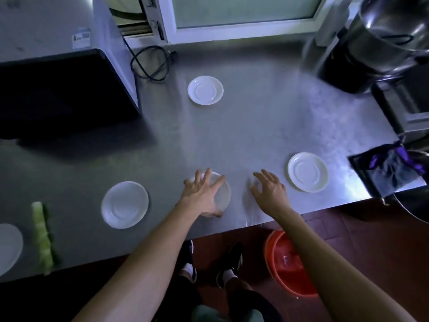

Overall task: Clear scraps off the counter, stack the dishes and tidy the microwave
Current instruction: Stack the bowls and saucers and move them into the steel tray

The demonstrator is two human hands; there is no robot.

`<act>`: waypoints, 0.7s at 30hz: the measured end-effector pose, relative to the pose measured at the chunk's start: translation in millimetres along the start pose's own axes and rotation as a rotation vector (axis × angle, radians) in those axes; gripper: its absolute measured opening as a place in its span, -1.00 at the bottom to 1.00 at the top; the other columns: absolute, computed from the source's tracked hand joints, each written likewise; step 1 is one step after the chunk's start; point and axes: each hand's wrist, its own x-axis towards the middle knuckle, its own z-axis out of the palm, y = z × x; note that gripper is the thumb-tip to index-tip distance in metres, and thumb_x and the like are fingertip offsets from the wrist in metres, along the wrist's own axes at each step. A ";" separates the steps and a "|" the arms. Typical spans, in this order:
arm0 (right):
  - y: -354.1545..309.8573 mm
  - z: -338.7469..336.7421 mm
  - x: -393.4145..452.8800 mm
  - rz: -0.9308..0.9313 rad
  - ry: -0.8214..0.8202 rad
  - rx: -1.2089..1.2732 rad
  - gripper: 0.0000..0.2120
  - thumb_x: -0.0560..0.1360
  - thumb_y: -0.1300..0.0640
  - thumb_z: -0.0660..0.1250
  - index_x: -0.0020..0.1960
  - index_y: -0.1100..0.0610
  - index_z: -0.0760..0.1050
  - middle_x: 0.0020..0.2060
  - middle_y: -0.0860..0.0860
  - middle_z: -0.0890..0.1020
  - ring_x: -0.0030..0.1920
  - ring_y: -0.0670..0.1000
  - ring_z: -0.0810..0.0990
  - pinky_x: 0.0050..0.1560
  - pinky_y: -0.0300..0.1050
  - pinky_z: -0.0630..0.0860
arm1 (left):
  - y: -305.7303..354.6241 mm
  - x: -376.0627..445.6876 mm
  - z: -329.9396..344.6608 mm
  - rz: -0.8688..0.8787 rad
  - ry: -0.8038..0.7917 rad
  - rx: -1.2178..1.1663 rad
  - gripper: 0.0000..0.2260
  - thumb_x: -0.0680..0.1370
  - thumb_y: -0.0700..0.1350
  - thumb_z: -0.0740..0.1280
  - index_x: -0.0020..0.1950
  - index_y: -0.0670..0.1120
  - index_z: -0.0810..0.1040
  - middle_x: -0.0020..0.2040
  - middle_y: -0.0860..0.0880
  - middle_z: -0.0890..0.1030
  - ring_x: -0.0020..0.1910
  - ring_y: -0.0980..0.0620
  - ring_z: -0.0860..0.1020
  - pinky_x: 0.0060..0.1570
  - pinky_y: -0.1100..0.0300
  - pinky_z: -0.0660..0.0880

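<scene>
Head view: I am counting five white saucers on the steel worktop [243, 126]. My left hand [203, 194] is lying spread over the near-centre saucer [224, 194], fingers [210, 175] splayed, thumb at its near rim. My right hand [270, 188] is hovering just beside it, fingers released, grasping nothing. One cucumber strip [43, 235] is lying at left. One microwave [58, 66] is standing back left.

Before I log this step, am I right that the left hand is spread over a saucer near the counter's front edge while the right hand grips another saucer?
Not quite: in the head view the right hand grips nothing; it hovers open over bare counter, beside a saucer. The left hand does cover one.
</scene>
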 end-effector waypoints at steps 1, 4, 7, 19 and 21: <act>4.1 -5.0 1.4 -0.004 -0.001 -0.008 -0.51 0.61 -0.02 0.27 0.51 0.02 0.32 0.55 0.04 0.29 0.55 0.09 0.19 0.45 0.11 0.22 | 3.6 -0.2 -5.4 -0.006 0.004 -0.011 0.04 0.17 0.36 0.44 0.53 0.24 -0.02 0.53 -0.07 0.00 0.46 -0.23 0.07 0.26 -0.28 0.29; 12.5 -19.7 6.7 -0.008 0.011 -0.015 -0.50 0.61 -0.03 0.27 0.51 0.03 0.32 0.55 0.05 0.28 0.55 0.10 0.20 0.47 0.12 0.24 | 13.0 4.3 -23.5 0.009 0.002 -0.028 0.04 0.19 0.35 0.42 0.54 0.24 -0.06 0.53 -0.06 -0.02 0.48 -0.24 0.03 0.30 -0.30 0.27; 15.6 -31.3 10.6 0.005 0.037 -0.026 -0.50 0.60 -0.02 0.28 0.51 0.04 0.32 0.55 0.06 0.28 0.55 0.10 0.20 0.44 0.14 0.27 | 20.3 14.5 -38.7 0.035 0.003 -0.027 0.03 0.20 0.34 0.42 0.53 0.26 -0.07 0.53 -0.05 -0.04 0.48 -0.24 0.02 0.29 -0.32 0.28; 59.6 -59.8 22.3 0.168 0.024 -0.113 -0.35 0.55 -0.14 0.32 0.56 -0.02 0.21 0.59 0.05 0.16 0.57 0.12 0.11 0.47 0.14 0.20 | 49.8 62.8 -73.3 0.143 0.003 0.019 0.01 0.21 0.32 0.41 0.52 0.28 -0.10 0.54 -0.03 -0.05 0.50 -0.23 0.00 0.28 -0.31 0.30; 70.5 -62.5 27.9 0.196 0.010 -0.114 -0.31 0.53 -0.18 0.33 0.57 -0.05 0.17 0.61 0.05 0.10 0.58 0.14 0.08 0.47 0.16 0.18 | 59.1 70.7 -77.2 0.150 0.003 0.023 0.00 0.22 0.31 0.40 0.52 0.27 -0.10 0.54 -0.02 -0.06 0.50 -0.22 -0.01 0.28 -0.30 0.30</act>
